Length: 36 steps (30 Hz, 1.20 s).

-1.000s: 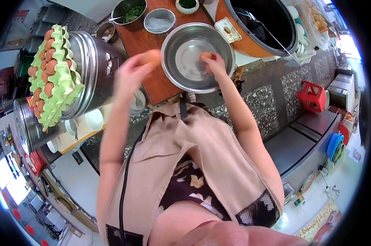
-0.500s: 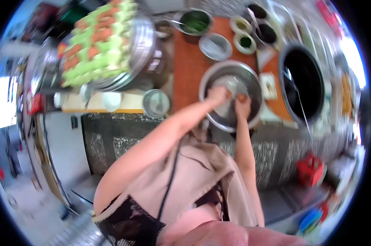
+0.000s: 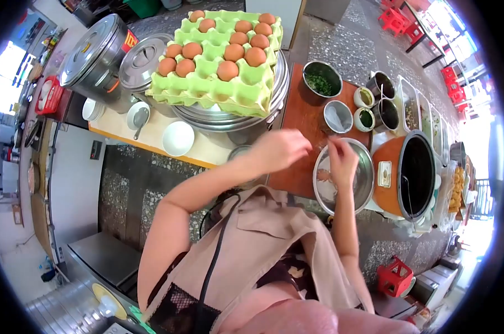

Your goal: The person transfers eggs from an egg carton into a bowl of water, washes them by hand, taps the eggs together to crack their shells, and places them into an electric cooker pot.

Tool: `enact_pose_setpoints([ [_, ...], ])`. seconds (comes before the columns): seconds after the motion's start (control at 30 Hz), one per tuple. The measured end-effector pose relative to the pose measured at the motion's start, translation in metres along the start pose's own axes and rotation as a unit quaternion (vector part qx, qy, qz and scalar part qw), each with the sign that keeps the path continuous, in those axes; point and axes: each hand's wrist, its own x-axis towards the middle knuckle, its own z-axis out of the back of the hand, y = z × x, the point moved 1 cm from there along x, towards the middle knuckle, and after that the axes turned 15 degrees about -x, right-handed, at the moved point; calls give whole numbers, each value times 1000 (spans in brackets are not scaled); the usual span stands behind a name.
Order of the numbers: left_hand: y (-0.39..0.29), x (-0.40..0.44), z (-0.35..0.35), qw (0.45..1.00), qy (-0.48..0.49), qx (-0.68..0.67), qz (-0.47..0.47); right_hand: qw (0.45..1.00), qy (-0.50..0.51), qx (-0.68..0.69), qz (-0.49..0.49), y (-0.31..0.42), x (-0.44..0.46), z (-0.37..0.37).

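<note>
My left hand point(image 3: 283, 149) is raised over the wooden board, left of the steel bowl point(image 3: 363, 195), with its fingers bent together. My right hand point(image 3: 343, 160) is above the bowl, thumb and fingers pinched at its far rim. I cannot make out anything in either hand. Inside the bowl lie pale contents and brownish pieces point(image 3: 323, 176), perhaps eggshell, partly behind my right hand. Left of my hands, a green egg tray point(image 3: 213, 89) with several brown eggs point(image 3: 227, 70) and many bare cups rests on stacked metal lids point(image 3: 229, 122).
Beyond the bowl stand a clear tub point(image 3: 337, 117), a pot of chopped greens point(image 3: 320, 82) and small sauce jars point(image 3: 365, 118). A large orange-brown pot point(image 3: 390, 173) is close on the right. White bowls point(image 3: 178, 139) sit on the counter at left.
Both hands have come up out of the bowl, where they held brown, egg-like things. My left hand has moved left over the board. The view has shifted and is sharper.
</note>
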Motion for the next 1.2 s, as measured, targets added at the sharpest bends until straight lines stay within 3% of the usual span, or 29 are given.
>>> enact_pose_setpoints([
  [0.07,-17,-2,71,994,-77,69,-36,991,26,105,79,74,31,-5],
  [0.1,-14,-1,102,985,-110,127,-33,987,39,81,134,101,49,-10],
  [0.13,-15,0,129,977,-117,172,38,979,53,57,190,125,67,-17],
  [0.17,-6,2,154,962,-114,245,28,968,45,31,243,149,85,-24],
  [0.27,28,3,187,966,-64,240,67,932,-1,-36,362,180,126,-58],
  [0.3,28,6,191,967,-62,238,61,940,65,-64,329,184,131,-63],
  [0.4,29,12,200,970,-9,205,131,927,18,-113,358,188,138,-77],
  [0.5,36,11,209,975,-8,143,172,961,48,-61,265,188,140,-76],
  [0.53,38,10,214,976,-58,19,208,976,67,-11,207,187,141,-75],
  [0.57,40,9,221,959,-107,-106,240,978,89,109,154,182,144,-76],
  [0.6,44,8,231,959,-106,-107,240,963,109,228,98,177,147,-77],
  [0.63,50,7,246,918,-180,-288,205,924,121,361,37,177,149,-72],
  [0.67,53,5,257,839,-248,-456,162,864,129,486,-25,176,151,-66],
  [0.7,44,8,268,839,-248,-456,164,781,203,591,-3,167,161,-63],
  [0.73,30,14,283,773,-275,-547,163,728,179,658,-66,177,159,-56],
  [0.77,23,15,295,699,-301,-629,159,732,169,654,-90,189,156,-47],
  [0.8,36,11,309,701,-305,-624,159,735,162,649,-113,198,154,-45],
  [0.83,58,7,327,748,-259,-591,159,797,183,571,-73,186,168,-57],
  [0.87,69,3,338,789,-210,-555,160,901,206,382,-5,206,162,-50],
  [0.9,64,6,333,876,-243,-364,205,962,175,196,78,213,161,-60],
  [0.93,62,11,332,931,-208,-131,271,978,134,1,159,220,159,-70],
  [0.97,60,14,323,954,-147,-10,261,970,84,-103,205,227,154,-78],
  [1.03,58,20,311,948,-11,232,219,938,124,-210,245,245,148,-85],
  [1.2,69,33,306,926,99,304,202,904,146,-267,299,246,156,-96],
])
